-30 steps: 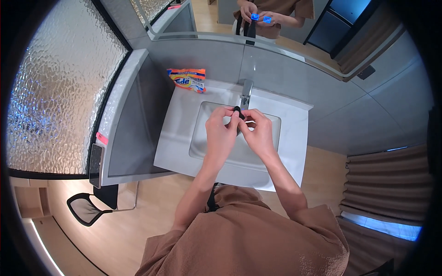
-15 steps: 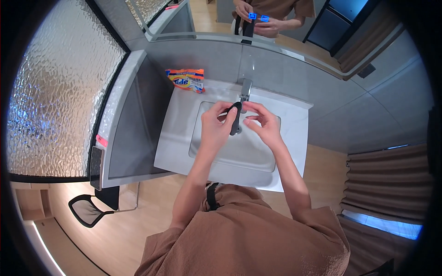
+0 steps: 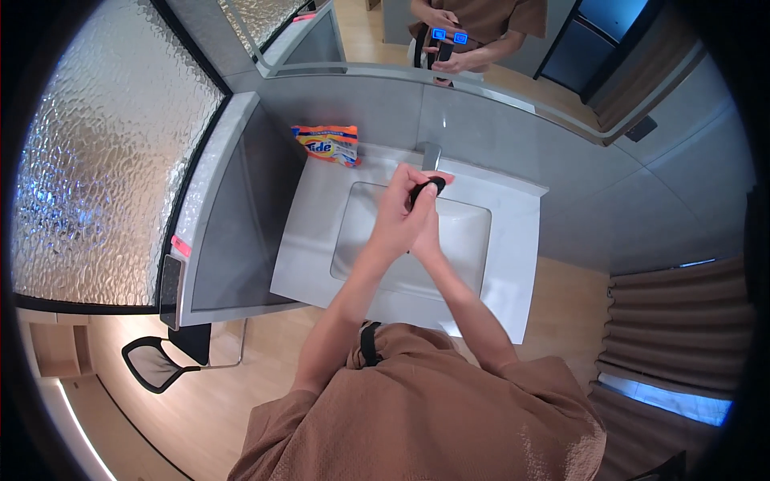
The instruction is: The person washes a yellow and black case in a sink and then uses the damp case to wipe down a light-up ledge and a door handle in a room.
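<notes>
Pinching a black item (image 3: 418,192) between thumb and fingers, the left hand (image 3: 396,207) is holding it above the sink (image 3: 469,232), near the faucet (image 3: 431,154). The right hand (image 3: 428,228) is lying beneath, partly hidden, leaving its grip impossible to tell. A slackening pinch would be risking a drop into the sink; a careless swing, a knock against the faucet.

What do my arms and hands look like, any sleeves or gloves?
The left hand and right hand are bare: no gloves, and no watch or bracelet shows. The forearms are uncovered too, below loose short sleeves of a brown top.
</notes>
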The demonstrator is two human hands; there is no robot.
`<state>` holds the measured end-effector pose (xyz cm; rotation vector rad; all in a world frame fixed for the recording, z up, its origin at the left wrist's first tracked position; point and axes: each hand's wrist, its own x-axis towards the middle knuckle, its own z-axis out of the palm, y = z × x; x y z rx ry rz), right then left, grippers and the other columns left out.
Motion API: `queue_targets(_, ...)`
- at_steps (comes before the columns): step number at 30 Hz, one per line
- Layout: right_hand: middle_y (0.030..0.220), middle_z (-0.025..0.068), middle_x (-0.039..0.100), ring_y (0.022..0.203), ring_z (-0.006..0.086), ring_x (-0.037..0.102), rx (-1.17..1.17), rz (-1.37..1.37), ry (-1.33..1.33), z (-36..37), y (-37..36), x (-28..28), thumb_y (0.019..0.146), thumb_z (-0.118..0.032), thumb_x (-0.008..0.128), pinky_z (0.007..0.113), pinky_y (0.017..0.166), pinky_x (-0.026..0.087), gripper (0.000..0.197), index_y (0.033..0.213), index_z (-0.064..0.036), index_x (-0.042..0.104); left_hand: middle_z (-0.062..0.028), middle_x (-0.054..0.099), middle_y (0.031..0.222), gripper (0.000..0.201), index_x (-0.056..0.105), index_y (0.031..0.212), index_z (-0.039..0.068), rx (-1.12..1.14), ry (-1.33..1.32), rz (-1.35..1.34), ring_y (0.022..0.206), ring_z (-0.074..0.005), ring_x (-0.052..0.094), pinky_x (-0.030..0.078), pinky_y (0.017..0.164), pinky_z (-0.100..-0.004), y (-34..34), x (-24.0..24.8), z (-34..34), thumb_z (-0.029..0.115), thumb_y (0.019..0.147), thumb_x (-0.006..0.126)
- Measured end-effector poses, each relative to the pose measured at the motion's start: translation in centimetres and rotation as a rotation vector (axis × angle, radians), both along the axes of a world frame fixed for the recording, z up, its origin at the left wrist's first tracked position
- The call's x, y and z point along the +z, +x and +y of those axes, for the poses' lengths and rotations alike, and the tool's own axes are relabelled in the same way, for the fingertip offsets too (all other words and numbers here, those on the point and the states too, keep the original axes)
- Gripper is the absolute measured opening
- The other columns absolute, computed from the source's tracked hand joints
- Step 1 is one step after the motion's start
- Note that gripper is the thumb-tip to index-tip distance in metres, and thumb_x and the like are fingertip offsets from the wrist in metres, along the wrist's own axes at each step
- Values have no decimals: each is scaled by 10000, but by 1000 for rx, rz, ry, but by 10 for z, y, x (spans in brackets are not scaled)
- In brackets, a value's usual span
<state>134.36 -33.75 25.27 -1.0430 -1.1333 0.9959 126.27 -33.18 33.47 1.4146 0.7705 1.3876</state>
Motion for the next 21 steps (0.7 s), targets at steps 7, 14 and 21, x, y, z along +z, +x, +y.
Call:
queue_targets(7,924,55,701,862,150,667,-145,401,-146,24,-2,-101,871,-240,704,312,751,532,335,1124,-33,628,-203,662,1128,79,408,1020,53,-44,-33,-297,1037,-217,621,456,965,-341,39,-16,-13,89,1038,476)
queue_targets(14,667,244,605,638,426,630,-227,-405,117,21,8,-72,779,-86,635,405,603,502,114,812,-4,708,-130,561,1053,72,456,1027,58,70,-240,-692,924,-201,526,478,905,-383,-2,-32,-11,119,1052,483)
queue_targets(21,641,217,569,580,288,588,-128,-587,-22,5,24,-82,845,-121,703,355,574,465,172,802,40,658,-190,585,1176,107,461,1067,40,235,-308,-613,1090,-275,591,498,1012,-474,-20,-63,-1,143,1054,485)
